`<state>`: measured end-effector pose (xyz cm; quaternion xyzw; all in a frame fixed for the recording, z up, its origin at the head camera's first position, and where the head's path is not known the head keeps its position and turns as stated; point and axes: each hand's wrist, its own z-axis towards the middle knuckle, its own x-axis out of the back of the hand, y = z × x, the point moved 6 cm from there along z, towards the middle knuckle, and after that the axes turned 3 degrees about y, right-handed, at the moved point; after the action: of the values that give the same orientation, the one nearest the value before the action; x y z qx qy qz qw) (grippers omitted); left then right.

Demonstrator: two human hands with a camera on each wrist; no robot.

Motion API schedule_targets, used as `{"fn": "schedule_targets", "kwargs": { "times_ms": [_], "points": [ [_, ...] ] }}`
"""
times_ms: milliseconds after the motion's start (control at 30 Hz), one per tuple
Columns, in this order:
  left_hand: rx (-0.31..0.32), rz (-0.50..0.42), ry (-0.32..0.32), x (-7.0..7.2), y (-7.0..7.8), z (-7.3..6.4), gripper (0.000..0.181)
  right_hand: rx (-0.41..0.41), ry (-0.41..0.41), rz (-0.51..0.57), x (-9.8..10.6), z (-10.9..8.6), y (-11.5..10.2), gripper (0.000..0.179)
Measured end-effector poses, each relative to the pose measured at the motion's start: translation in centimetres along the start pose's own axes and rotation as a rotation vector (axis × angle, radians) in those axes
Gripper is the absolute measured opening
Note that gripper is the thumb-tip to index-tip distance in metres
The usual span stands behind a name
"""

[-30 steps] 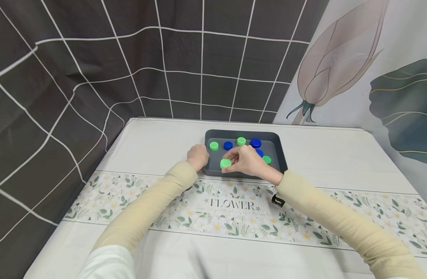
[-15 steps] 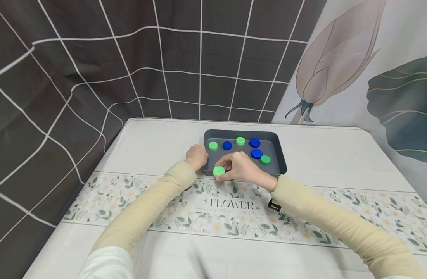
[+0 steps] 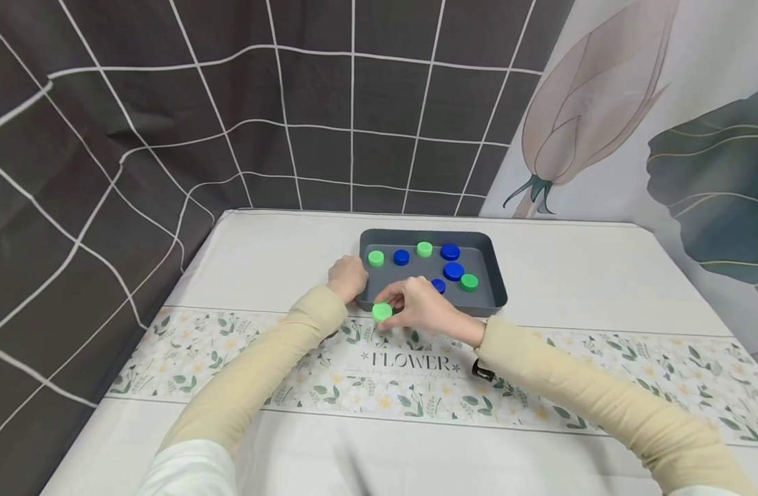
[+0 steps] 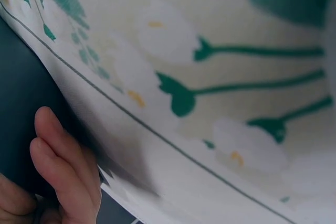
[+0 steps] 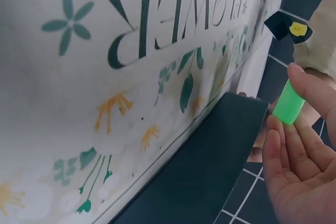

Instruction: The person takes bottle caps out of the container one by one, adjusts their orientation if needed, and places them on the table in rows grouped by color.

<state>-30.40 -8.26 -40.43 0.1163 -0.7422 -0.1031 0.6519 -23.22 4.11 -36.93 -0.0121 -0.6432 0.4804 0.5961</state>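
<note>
Pinching green cap point(image 3: 381, 313) in right hand point(image 3: 418, 304) by near edge of tray point(image 3: 409, 237).
Gripping tray with left hand point(image 3: 347, 277); likely mid-transfer, next probably needing controlled release.

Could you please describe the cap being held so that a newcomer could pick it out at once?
On the white table is a dark grey tray. Toward the left of its near edge, as the head camera sees it, the right hand pinches a bright green cap. That grip sets it apart: the other green caps and the blue caps lie in the tray.
</note>
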Motion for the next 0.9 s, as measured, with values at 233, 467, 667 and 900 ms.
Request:
{"fn": "schedule_targets", "kwargs": {
  "times_ms": [233,467,667,900],
  "points": [
    [0.003,-0.004,0.005,0.5,-0.1,-0.3,0.025,0.006,-0.008,-0.036,-0.7,0.0,-0.3,0.036],
    [-0.020,0.003,0.007,0.5,-0.1,-0.3,0.026,0.005,-0.012,-0.083,-1.6,-0.1,-0.5,0.037],
    [-0.017,0.026,0.004,0.5,0.0,-0.3,0.026,0.009,-0.023,-0.124,-2.2,-0.2,-0.7,0.038],
    [-0.009,0.029,-0.005,0.5,0.2,-0.4,0.027,0.005,-0.032,-0.146,-2.8,-0.4,-0.8,0.036]
  ]
}}
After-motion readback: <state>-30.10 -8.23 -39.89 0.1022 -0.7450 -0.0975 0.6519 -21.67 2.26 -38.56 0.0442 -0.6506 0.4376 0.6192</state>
